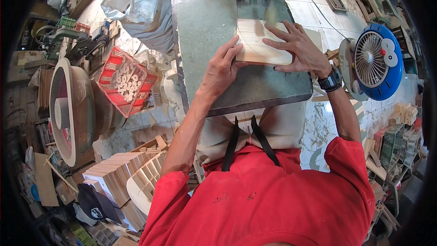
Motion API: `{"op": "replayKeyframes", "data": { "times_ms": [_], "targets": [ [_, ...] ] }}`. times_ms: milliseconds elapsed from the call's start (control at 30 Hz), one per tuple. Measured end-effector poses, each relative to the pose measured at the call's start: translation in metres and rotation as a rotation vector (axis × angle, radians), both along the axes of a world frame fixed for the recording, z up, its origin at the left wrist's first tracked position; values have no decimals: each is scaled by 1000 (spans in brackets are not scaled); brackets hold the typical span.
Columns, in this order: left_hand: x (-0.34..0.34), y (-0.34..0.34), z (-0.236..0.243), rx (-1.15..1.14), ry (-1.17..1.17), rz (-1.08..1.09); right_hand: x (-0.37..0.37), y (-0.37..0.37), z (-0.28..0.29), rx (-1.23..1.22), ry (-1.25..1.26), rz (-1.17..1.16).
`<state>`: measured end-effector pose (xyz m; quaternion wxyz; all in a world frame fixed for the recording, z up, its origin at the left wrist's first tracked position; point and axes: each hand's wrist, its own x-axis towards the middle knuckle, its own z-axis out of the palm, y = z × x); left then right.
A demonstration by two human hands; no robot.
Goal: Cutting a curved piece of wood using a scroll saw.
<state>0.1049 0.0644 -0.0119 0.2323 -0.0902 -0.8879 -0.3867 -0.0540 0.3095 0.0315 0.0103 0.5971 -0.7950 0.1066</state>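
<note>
On the dark metal machine table lies a pale wooden board with a curved line on it. My left hand grips the board's left end, fingers along that edge and thumb toward the near side. My right hand holds the right end, fingers spread over the top and thumb low at the near corner. Above the board, greenish machine parts hang from the top of the view, too blurred to make out clearly; the cutting point is unclear.
A red basket of small wooden pieces and a round machine housing stand left. A pale plastic-covered bundle is upper left. A blue fan stands right, near a hanging cable. Stacked wood blocks sit lower left.
</note>
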Motion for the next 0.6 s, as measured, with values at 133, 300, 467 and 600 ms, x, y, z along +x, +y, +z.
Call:
{"op": "replayKeyframes", "data": {
  "times_ms": [133,300,467,600],
  "targets": [
    [0,1,1,13,-5,-2,1,1,0,9,-6,-13],
    [-1,-1,1,18,-1,-7,2,-1,-1,12,-6,-26],
    [-2,-3,0,25,-14,-16,5,1,2,33,2,-32],
    [-1,-1,0,18,4,-4,2,32,15,105,108,-36]
  ]
}}
